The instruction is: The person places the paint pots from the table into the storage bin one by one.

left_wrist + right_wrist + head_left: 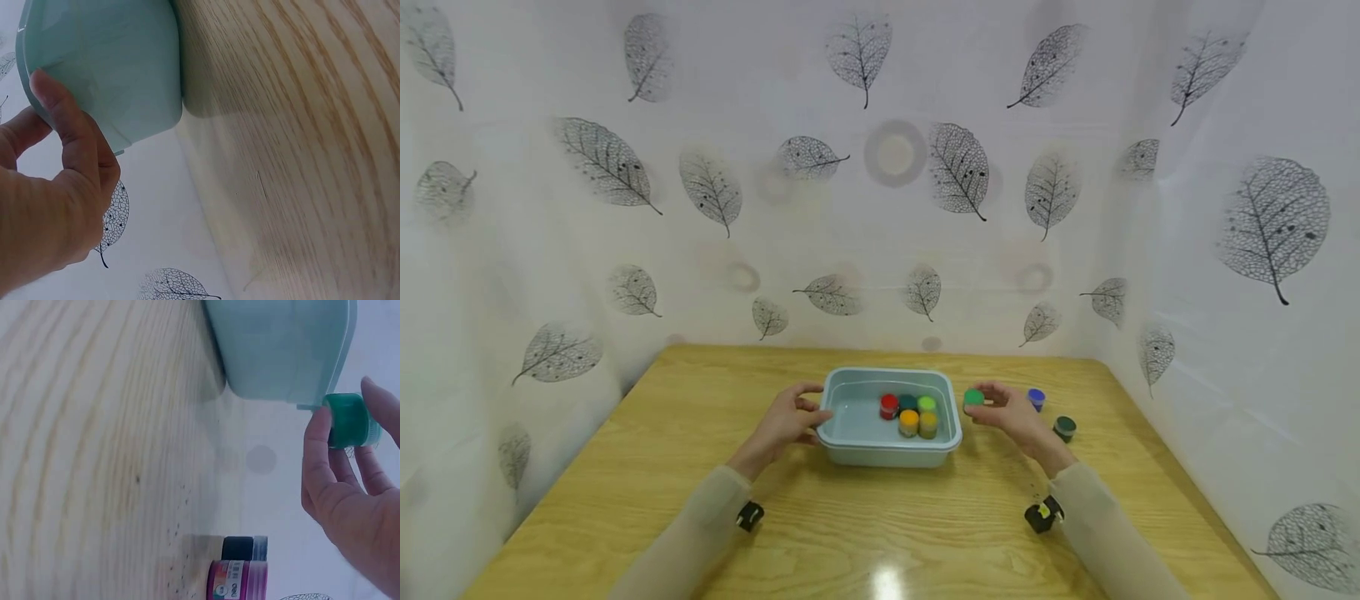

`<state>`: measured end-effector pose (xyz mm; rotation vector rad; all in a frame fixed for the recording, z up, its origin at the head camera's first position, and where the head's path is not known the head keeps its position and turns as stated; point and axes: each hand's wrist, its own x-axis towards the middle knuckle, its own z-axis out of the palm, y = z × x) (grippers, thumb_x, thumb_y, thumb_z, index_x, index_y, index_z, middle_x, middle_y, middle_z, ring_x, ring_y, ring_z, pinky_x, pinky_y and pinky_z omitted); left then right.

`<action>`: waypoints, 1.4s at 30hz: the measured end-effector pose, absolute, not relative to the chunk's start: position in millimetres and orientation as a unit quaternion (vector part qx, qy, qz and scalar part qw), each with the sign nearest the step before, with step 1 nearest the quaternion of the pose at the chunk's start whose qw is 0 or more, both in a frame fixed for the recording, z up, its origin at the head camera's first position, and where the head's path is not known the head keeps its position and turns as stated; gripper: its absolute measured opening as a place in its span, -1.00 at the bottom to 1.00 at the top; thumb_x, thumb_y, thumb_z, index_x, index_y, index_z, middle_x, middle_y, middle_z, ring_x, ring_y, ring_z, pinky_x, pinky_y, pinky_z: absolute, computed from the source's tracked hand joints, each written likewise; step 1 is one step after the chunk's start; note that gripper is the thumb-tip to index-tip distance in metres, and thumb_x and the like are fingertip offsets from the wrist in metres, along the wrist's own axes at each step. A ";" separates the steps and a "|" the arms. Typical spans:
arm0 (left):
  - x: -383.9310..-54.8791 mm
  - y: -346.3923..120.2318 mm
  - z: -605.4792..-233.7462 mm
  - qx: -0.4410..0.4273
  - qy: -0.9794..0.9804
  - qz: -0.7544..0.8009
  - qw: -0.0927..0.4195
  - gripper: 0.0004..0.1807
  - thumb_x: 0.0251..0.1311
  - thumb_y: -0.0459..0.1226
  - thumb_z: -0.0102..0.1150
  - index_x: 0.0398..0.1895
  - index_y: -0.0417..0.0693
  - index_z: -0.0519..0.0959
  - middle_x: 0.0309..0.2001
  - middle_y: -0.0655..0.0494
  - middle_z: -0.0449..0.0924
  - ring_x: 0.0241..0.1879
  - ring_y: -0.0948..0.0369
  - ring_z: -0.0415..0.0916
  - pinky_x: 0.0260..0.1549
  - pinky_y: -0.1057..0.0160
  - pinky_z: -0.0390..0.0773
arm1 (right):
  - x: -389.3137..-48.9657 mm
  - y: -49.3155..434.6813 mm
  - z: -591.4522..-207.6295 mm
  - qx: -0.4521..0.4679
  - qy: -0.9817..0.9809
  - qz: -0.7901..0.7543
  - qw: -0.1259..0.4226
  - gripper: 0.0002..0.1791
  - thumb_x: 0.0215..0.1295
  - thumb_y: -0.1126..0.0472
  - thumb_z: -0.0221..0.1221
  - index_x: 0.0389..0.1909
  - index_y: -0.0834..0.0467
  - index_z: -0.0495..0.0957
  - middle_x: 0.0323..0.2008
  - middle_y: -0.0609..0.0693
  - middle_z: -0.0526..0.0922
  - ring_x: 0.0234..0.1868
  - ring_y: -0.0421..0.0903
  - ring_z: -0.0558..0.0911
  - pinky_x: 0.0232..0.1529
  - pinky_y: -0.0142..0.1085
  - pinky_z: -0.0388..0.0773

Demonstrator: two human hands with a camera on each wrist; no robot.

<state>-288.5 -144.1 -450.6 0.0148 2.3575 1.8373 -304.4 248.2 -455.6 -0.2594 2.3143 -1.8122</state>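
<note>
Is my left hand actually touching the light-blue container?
Touching. The left wrist view shows it plainly: the left hand grips the light-blue container at its edge, with no gap.

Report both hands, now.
Left hand: holding the bin by its rim.
Right hand: holding a green jar.

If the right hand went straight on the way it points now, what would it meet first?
Most likely the right side of the pale blue bin, with the green jar leading in the right hand; height is unclear, so it might pass over the rim.
</note>
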 end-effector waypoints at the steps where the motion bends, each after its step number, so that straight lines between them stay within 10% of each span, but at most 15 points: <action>1: -288.5 -144.0 -450.4 0.005 0.786 0.613 0.076 -0.41 0.21 -0.38 0.29 0.31 -0.16 0.37 -0.13 -0.18 0.49 -0.41 0.10 0.60 -0.51 0.17 0.72 | -304.5 247.0 -455.1 -0.090 0.778 -0.615 0.092 -0.28 0.24 0.18 0.33 0.33 0.33 0.26 0.24 0.26 0.43 0.05 -0.06 0.59 0.20 0.06 0.55; 28: -286.3 -143.2 -448.4 -0.006 0.787 0.612 0.075 -0.42 0.19 -0.39 0.30 0.30 -0.16 0.39 -0.15 -0.16 0.47 -0.42 0.11 0.58 -0.53 0.18 0.71 | -293.6 192.9 -426.6 -0.172 0.789 -0.578 0.118 -0.49 0.16 0.19 0.39 0.12 0.20 0.50 0.04 0.08 0.59 0.02 -0.07 0.61 0.03 -0.24 0.64; 36: -287.2 -141.9 -448.7 -0.001 0.787 0.613 0.073 -0.42 0.19 -0.39 0.30 0.29 -0.18 0.39 -0.17 -0.14 0.48 -0.45 0.14 0.59 -0.55 0.20 0.71 | -301.0 175.7 -428.2 -0.200 0.775 -0.580 0.151 -0.48 0.16 0.25 0.38 0.14 0.25 0.50 -0.01 0.12 0.59 -0.06 -0.07 0.62 0.11 0.12 0.58; 42: -286.9 -141.7 -448.8 -0.002 0.784 0.616 0.071 -0.42 0.18 -0.41 0.30 0.29 -0.19 0.39 -0.16 -0.16 0.48 -0.45 0.14 0.58 -0.55 0.19 0.71 | -306.1 166.0 -426.6 -0.202 0.779 -0.572 0.160 -0.50 0.16 0.24 0.38 0.12 0.21 0.51 -0.01 0.12 0.59 -0.07 -0.09 0.62 0.05 -0.03 0.64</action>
